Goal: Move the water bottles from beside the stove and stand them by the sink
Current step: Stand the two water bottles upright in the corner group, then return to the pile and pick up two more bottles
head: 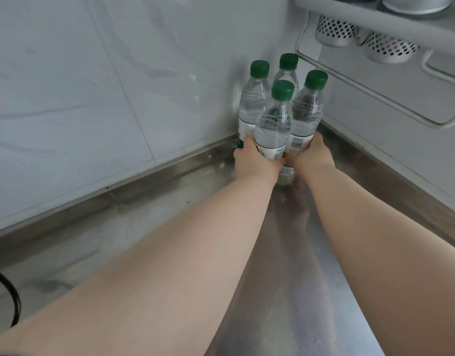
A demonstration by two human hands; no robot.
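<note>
Far L edge: black cable [14,299] loops over the stainless counter [118,227]. Behind it is a grey marbled tile wall [79,98] w/ a steel upstand along its base.

Centre: four clear water bottles [275,116], green caps, labels low on the body. They're bunched tight & touching in the corner where the two walls meet, all roughly upright. L hand [254,163] is curled round the bunch's L side, fingers past the rear-L bottle [254,101], thumb side on the front bottle [271,140] at its label. Front bottle's base shows between the wrists; can't tell if it's on the counter or just off it.

R hand [311,152] is wrapped round the R-side bottle [307,111] low down, by its label. Both forearms are bare, reaching fwd over the counter.

Upper R: wall rack w/ wire rail [375,93] & two perforated metal cups [334,32] above the bottles.
</note>
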